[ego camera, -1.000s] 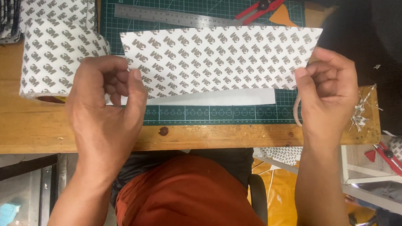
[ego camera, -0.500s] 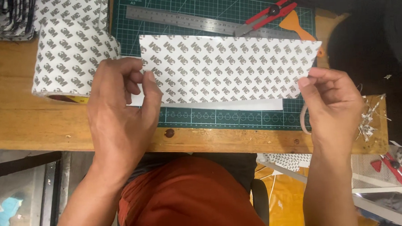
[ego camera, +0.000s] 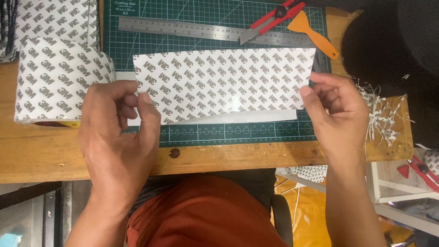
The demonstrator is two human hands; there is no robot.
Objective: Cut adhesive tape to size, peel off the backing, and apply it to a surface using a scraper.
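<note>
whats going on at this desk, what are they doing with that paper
A person seated at a wooden bench holds a rectangular patterned sheet flat over a green cutting mat. The left hand pinches the sheet's left end and the right hand pinches its right end. A plain white strip shows along the sheet's lower edge. A big roll of the same patterned material lies to the left. A steel ruler, a red utility knife and an orange scraper lie at the mat's far side.
</note>
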